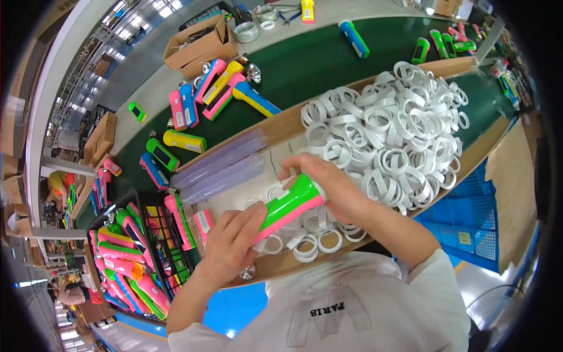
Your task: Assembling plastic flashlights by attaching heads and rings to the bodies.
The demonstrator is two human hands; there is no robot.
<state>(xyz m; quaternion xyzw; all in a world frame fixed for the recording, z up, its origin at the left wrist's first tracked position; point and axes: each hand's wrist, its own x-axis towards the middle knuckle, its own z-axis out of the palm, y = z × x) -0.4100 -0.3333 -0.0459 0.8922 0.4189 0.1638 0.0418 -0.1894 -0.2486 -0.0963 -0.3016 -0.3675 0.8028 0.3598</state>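
Observation:
A green and pink flashlight [288,206] lies slantwise across both my hands, over a shallow cardboard tray [275,267]. My left hand [233,236] is closed round its lower left end. At the wide head end, my right hand [334,185] has its fingers curled round the rim, where a white edge shows; the fingers partly hide it. White plastic rings [390,132] are heaped in the tray to the right of my hands, and several loose white rings [329,240] lie just below the flashlight.
A black crate [170,258] packed with colourful flashlights stands at the left. Further flashlights [220,88] lie on the green conveyor belt [293,64] beyond the tray. Clear plastic sleeves [223,170] rest in the tray's left part. A blue crate [463,217] is at the right.

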